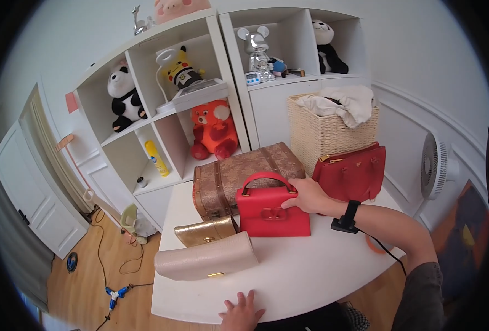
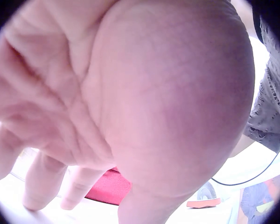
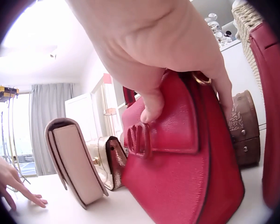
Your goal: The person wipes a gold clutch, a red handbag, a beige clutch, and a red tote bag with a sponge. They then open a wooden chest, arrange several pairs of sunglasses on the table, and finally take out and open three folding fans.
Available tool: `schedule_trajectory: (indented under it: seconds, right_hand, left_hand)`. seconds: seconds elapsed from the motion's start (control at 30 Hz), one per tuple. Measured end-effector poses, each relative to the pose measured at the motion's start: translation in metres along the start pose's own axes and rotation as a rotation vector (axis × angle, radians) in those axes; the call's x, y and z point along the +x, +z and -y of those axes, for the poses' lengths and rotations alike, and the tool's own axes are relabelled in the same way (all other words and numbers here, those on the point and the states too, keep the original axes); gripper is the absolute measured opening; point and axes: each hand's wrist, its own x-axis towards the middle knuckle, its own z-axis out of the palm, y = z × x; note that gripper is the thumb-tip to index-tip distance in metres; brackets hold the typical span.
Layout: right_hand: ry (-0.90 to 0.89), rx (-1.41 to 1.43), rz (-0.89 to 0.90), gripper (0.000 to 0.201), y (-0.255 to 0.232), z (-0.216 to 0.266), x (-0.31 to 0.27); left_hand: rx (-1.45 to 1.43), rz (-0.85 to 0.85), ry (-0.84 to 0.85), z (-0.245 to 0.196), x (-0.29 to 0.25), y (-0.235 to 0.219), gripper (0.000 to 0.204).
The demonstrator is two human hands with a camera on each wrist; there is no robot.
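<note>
A bright red handbag (image 1: 273, 220) with a top handle stands upright on the white table (image 1: 294, 276). My right hand (image 1: 306, 197) grips its upper right side; in the right wrist view the thumb of that hand (image 3: 154, 51) presses the front flap of the red bag (image 3: 172, 172) and the other fingers reach behind. My left hand (image 1: 242, 313) rests at the table's front edge with fingers spread, holding nothing. Nearest to it lies a pale pink bag (image 1: 206, 258), with a gold bag (image 1: 203, 231) just behind.
A brown patterned case (image 1: 244, 171) stands behind the bags. To the right are a dark red handbag (image 1: 350, 175) and a woven basket (image 1: 333, 129) with cloth. Shelves with plush toys rise behind, and a white fan (image 1: 434, 165) is at the right. A cable hangs from the right wrist.
</note>
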Motion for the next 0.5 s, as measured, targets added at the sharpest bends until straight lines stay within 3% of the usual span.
schedule_trajectory:
  seconds: [0.13,0.2,0.3,0.5]
  right_hand:
    - [-0.062,0.006,-0.084,0.050,-0.012,0.012,-0.024]
    - [-0.178,0.002,-0.208,0.046,-0.028,0.016,-0.038]
    - [-0.068,0.079,-0.219,0.047,-0.062,0.015,-0.054]
    - [-0.040,0.196,-0.215,0.047,-0.132,-0.013,-0.096]
  left_hand:
    - [-0.035,0.032,-0.049,0.003,0.002,0.002,0.063]
    - [-0.013,-0.007,-0.020,0.003,0.000,0.001,0.063]
    - [-0.031,-0.032,-0.014,0.002,0.003,-0.003,0.062]
    - [-0.036,-0.016,-0.036,0.002,0.005,-0.004,0.061]
